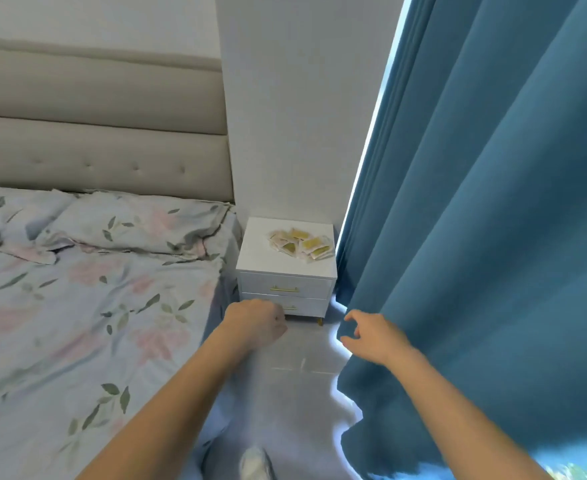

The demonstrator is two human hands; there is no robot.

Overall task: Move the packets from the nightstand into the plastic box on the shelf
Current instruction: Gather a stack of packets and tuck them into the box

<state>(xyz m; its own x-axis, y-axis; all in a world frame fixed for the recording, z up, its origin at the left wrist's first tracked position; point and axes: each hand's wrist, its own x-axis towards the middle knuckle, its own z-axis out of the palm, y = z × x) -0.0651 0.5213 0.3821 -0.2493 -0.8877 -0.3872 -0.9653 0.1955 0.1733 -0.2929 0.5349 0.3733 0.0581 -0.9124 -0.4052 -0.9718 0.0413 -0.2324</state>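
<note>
Several yellow and pale packets (300,244) lie in a loose heap on top of a small white nightstand (261,252) with two drawers and gold handles. It stands in the corner between the bed and the curtain. My left hand (255,323) hovers in front of the lower drawer, fingers curled, holding nothing. My right hand (371,336) is beside the curtain's edge with relaxed, slightly bent fingers, also holding nothing. Both hands are well short of the packets. No shelf or plastic box is in view.
A bed with a floral cover (77,306) and a padded headboard (94,133) fills the left. A blue curtain (493,237) hangs down the right. Between them runs a narrow strip of grey floor (295,393). A white shoe (255,464) shows at the bottom.
</note>
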